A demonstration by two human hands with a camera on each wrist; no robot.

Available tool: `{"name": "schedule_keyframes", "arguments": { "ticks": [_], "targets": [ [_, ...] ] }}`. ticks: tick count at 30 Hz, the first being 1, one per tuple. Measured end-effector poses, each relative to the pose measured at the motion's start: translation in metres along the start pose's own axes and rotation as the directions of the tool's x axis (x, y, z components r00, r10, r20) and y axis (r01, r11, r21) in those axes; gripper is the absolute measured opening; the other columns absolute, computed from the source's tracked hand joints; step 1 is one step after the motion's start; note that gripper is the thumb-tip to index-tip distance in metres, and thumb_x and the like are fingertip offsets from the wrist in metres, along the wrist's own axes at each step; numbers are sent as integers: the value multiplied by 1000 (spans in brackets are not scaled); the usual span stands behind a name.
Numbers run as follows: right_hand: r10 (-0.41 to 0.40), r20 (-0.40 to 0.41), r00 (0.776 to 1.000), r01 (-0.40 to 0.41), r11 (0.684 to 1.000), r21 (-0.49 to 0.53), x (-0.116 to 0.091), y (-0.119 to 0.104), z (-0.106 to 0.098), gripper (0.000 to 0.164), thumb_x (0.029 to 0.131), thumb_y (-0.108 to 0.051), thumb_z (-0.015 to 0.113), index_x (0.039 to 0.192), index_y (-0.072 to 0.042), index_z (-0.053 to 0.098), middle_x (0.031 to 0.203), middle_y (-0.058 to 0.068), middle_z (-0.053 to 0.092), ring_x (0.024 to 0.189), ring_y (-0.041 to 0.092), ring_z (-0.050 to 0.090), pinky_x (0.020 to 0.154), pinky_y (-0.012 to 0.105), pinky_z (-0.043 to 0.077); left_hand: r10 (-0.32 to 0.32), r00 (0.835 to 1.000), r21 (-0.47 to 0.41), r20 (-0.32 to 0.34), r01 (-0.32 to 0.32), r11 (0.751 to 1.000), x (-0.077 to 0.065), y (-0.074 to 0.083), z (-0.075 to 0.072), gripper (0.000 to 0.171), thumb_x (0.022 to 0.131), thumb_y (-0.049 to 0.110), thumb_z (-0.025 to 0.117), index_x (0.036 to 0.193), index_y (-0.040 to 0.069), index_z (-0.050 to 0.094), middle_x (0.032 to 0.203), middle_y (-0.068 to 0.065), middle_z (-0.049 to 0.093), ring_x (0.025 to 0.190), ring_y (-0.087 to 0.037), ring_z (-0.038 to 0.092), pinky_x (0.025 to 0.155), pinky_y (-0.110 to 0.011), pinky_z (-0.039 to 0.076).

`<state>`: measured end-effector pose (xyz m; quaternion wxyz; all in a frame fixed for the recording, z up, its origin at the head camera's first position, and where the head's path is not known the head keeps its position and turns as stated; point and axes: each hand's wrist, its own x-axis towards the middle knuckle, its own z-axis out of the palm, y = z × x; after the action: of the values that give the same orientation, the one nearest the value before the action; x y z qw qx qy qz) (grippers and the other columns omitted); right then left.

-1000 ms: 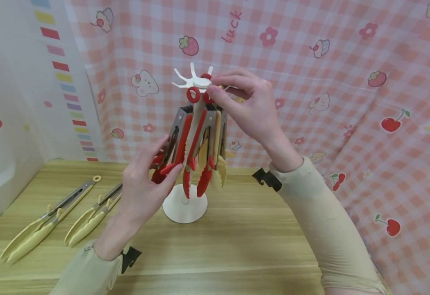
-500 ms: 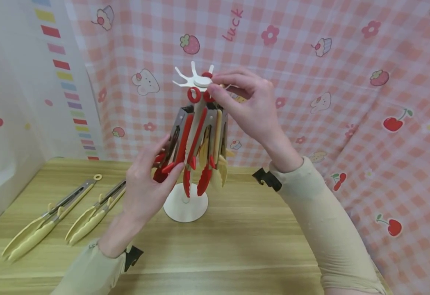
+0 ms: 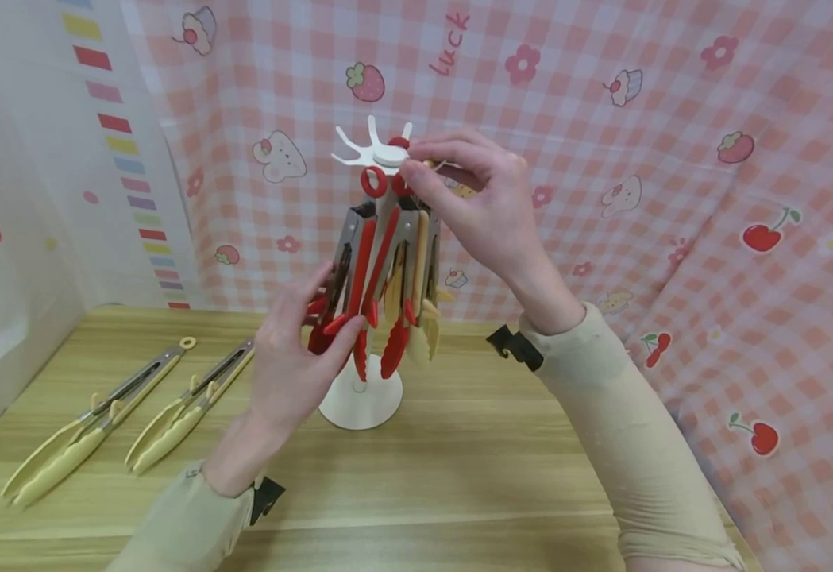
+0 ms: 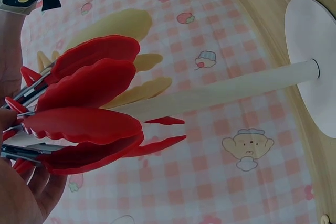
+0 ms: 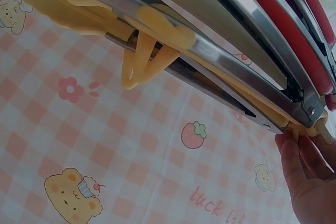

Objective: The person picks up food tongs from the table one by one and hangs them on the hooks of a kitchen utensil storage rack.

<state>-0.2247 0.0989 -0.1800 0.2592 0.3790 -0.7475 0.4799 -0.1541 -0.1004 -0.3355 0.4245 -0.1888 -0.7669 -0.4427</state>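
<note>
A white rack [image 3: 390, 156] with hooked arms holds several red and yellow kitchen tongs hanging by their end rings. My left hand [image 3: 291, 357] grips a pair of red tongs [image 3: 350, 266] low on the rack's left side, thumb in front and fingers behind; in the left wrist view its red scalloped heads [image 4: 84, 127] point toward the base. Up at the hooks, my right hand [image 3: 483, 187] pinches the ring end of yellow tongs [image 5: 157, 30], thumb and fingertips together in the right wrist view. Another pair of red tongs [image 3: 395, 349] hangs between the hands.
Two pairs of yellow tongs, a farther-left one [image 3: 76, 457] and a nearer one [image 3: 180, 425], lie on the wooden table [image 3: 473, 477]. The rack's round white base [image 3: 366, 405] stands on it. A pink checked cloth [image 3: 566, 119] hangs close behind. Several rack arms at the upper left are bare.
My left hand has shifted slightly right, carrying the lower end of the red tongs nearer the pole. The right hand has stayed at the hooks.
</note>
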Motion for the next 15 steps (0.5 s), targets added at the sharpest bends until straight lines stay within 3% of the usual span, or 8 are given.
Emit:
{"name": "schedule_keyframes", "arguments": {
  "ticks": [15],
  "targets": [
    [-27,-8,1000,27,999,-18,-1,4,1,21,98,-9,72,114,4,77,119,17,75,109,19,73,102,26,60,10,1000,3,-5,-10,1000,-1,-3,3,67,88,5,83,148,9,56,125,-18,70,99,-31,73,87,-3,48]
  ]
}}
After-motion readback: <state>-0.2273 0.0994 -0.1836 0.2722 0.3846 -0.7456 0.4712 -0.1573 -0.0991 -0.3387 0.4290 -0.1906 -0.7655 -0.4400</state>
